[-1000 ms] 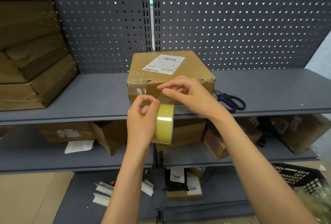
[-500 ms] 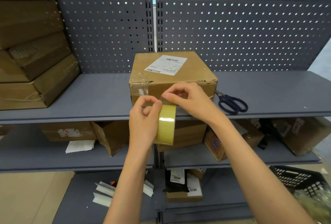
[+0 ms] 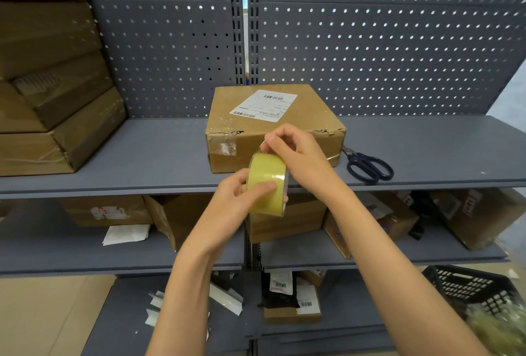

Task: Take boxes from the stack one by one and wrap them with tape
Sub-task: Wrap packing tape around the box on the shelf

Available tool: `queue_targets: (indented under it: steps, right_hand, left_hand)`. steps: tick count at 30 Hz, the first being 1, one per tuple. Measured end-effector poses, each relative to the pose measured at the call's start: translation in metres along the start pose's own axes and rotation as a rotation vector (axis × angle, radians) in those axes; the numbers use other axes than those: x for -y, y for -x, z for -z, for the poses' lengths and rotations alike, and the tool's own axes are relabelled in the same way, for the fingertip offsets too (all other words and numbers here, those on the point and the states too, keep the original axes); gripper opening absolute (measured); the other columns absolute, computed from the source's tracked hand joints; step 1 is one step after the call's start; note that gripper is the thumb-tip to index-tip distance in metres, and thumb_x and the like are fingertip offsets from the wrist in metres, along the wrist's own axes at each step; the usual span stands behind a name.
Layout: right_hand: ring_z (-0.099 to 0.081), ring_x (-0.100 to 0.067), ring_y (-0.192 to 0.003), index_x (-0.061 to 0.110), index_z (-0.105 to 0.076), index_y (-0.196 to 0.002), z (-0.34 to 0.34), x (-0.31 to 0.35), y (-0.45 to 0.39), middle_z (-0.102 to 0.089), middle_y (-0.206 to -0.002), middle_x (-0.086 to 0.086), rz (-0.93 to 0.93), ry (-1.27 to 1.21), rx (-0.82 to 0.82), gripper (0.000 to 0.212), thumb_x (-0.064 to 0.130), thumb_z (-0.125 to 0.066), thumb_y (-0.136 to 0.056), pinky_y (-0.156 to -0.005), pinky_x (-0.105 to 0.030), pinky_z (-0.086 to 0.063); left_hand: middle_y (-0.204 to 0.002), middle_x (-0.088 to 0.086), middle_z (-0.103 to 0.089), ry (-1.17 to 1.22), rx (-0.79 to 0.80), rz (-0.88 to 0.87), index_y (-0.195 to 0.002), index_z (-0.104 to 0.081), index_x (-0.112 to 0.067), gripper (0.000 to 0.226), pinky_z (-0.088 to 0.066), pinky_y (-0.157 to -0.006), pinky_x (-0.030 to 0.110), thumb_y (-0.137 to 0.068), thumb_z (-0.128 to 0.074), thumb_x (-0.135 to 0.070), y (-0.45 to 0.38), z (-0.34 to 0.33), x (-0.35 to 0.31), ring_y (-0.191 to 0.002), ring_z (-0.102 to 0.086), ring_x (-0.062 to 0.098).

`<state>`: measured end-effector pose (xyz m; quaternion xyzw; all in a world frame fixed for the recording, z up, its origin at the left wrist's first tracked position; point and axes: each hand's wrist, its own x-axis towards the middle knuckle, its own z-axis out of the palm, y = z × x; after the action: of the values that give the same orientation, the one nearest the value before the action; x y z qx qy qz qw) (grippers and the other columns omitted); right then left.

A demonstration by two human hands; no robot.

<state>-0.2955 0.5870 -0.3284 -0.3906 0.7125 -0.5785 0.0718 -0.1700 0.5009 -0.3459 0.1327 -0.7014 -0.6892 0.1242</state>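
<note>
Head view, left hand: the left hand [image 3: 239,196] holds the tape roll [image 3: 266,184] from the left, thumb laid across the roll's yellow outer band, the other fingers curled behind it and mostly hidden.
Head view, right hand: the right hand [image 3: 296,153] sits at the top right of the roll, thumb and forefinger pinched together on what looks like the loose tape end at the roll's upper edge; the remaining fingers are curled in.
Head view, tape roll: yellowish, held on edge in the air in front of the near face of the box, just above the shelf's front lip.
Head view, box: the cardboard box [image 3: 270,116] stands on the grey upper shelf [image 3: 159,156], centre, against the perforated back panel [image 3: 370,51]; a white shipping label [image 3: 263,105] is on its top, clear tape patches sit at its near left corner, and its near right top edge is torn.
Head view, stack: a stack of brown boxes [image 3: 48,93] fills the far left of the same shelf, well apart from the box.
Head view, scissors: black-handled scissors [image 3: 367,166] lie on the shelf just right of the box.
Head view, lower shelves: more cartons and loose paper sit on the shelf below; a black crate [image 3: 466,287] shows at the near right.
</note>
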Motion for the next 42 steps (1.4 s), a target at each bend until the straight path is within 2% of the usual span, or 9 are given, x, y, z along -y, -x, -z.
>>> queue_targets:
  steps: [3, 7, 11, 14, 18, 22, 25, 32, 42]
  right_hand:
    - [-0.061, -0.01, -0.081, 0.016, -0.06, -0.083, -0.003, 0.0, 0.001, -0.066, -0.082, 0.004, 0.012, 0.015, -0.034, 0.014, 0.016, -0.055, -0.095, -0.082, -0.033, -0.049]
    - [-0.062, -0.016, -0.084, 0.013, -0.061, -0.083, -0.011, 0.001, 0.007, -0.066, -0.084, -0.001, 0.093, -0.034, -0.159, 0.012, 0.012, -0.056, -0.094, -0.08, -0.034, -0.05]
    - [-0.055, -0.006, -0.075, 0.004, -0.059, -0.085, -0.017, 0.024, 0.007, -0.06, -0.078, 0.004, 0.289, 0.011, -0.283, 0.013, 0.011, -0.055, -0.095, -0.07, -0.018, -0.044]
    - [-0.054, -0.009, -0.077, 0.002, -0.06, -0.084, -0.019, 0.035, 0.008, -0.061, -0.08, -0.001, 0.419, 0.13, -0.277, 0.015, 0.011, -0.054, -0.094, -0.071, -0.019, -0.043]
    - [-0.055, -0.002, -0.077, 0.006, -0.061, -0.084, -0.008, 0.03, -0.001, -0.06, -0.077, 0.01, 0.305, 0.049, -0.264, 0.013, 0.012, -0.057, -0.094, -0.074, -0.015, -0.043]
    - [-0.058, -0.006, -0.079, 0.012, -0.064, -0.085, 0.0, 0.02, -0.009, -0.062, -0.079, 0.009, 0.212, 0.064, -0.181, 0.012, 0.018, -0.058, -0.094, -0.077, -0.023, -0.047]
    - [-0.058, -0.006, -0.08, 0.013, -0.064, -0.085, 0.001, 0.017, -0.01, -0.062, -0.079, 0.009, 0.21, 0.034, -0.166, 0.011, 0.018, -0.059, -0.094, -0.08, -0.028, -0.048]
    - [-0.055, -0.004, -0.081, 0.01, -0.063, -0.083, -0.02, 0.032, -0.009, -0.06, -0.082, 0.005, 0.3, 0.04, -0.192, 0.01, 0.011, -0.058, -0.092, -0.077, -0.017, -0.045]
    - [-0.057, -0.006, -0.081, 0.005, -0.064, -0.082, -0.032, 0.046, -0.026, -0.06, -0.082, 0.006, 0.39, 0.053, -0.182, 0.013, 0.011, -0.058, -0.092, -0.077, -0.018, -0.046]
  left_hand:
    - [-0.08, -0.002, -0.074, 0.003, 0.0, -0.062, -0.11, -0.063, -0.011, 0.022, -0.049, -0.064, 0.012, -0.097, -0.049, -0.022, 0.004, -0.007, -0.003, -0.075, -0.068, 0.004]
    - [-0.067, -0.003, -0.069, 0.033, -0.045, -0.117, -0.1, -0.062, -0.013, 0.017, -0.05, -0.058, 0.016, -0.098, -0.047, -0.021, 0.002, -0.006, -0.013, -0.063, -0.064, 0.003]
    - [-0.06, -0.006, -0.066, 0.017, -0.107, -0.119, -0.089, -0.061, -0.013, 0.018, -0.046, -0.054, 0.014, -0.098, -0.047, -0.02, -0.005, -0.009, -0.018, -0.057, -0.06, 0.001]
    - [-0.055, -0.009, -0.064, 0.022, -0.157, -0.066, -0.084, -0.06, -0.013, 0.022, -0.041, -0.048, 0.01, -0.099, -0.046, -0.021, -0.005, -0.009, -0.014, -0.052, -0.056, -0.004]
    - [-0.069, -0.001, -0.069, -0.025, -0.063, -0.103, -0.101, -0.058, -0.01, 0.023, -0.05, -0.062, 0.019, -0.099, -0.045, -0.028, 0.004, -0.008, -0.008, -0.064, -0.063, 0.006]
    - [-0.076, 0.005, -0.071, 0.068, 0.04, -0.06, -0.112, -0.055, -0.012, 0.023, -0.054, -0.071, 0.024, -0.099, -0.041, -0.024, 0.014, -0.008, -0.009, -0.076, -0.07, 0.018]
    - [-0.073, 0.006, -0.071, 0.104, 0.0, -0.017, -0.113, -0.054, -0.012, 0.018, -0.055, -0.064, 0.028, -0.1, -0.042, -0.018, 0.017, -0.008, -0.008, -0.064, -0.068, 0.021]
    - [-0.06, -0.001, -0.068, 0.157, -0.169, 0.067, -0.097, -0.057, -0.013, 0.018, -0.05, -0.052, 0.027, -0.1, -0.041, -0.021, 0.009, -0.004, -0.018, -0.044, -0.059, 0.011]
    - [-0.054, -0.002, -0.065, 0.186, -0.195, 0.195, -0.089, -0.059, -0.01, 0.024, -0.046, -0.043, 0.018, -0.1, -0.042, -0.024, 0.008, -0.003, -0.011, -0.041, -0.058, 0.009]
